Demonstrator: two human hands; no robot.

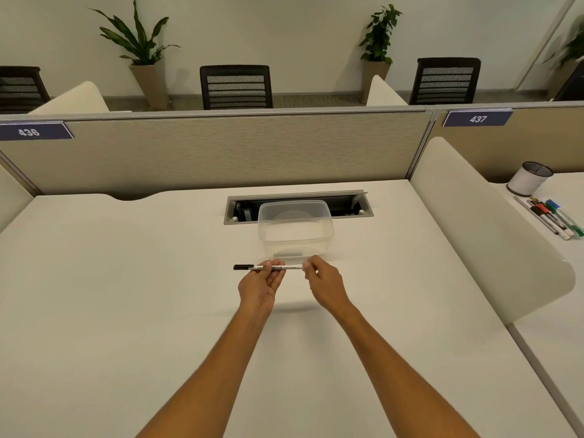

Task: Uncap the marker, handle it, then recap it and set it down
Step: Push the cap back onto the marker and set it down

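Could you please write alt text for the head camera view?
Two bare hands hold a capped whiteboard marker level above a white desk, left hand at mid-barrel, right hand at its end. An empty clear plastic container sits just behind.

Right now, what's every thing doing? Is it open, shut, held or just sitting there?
marker: capped, black cap on its left end, held level above the desk
left hand: pinching the marker's middle
right hand: pinching the marker's right end
tub: open, no lid, empty, upright on the desk
cable box: lid open
cup: upright on the next desk
pens: capped, lying beside the cup
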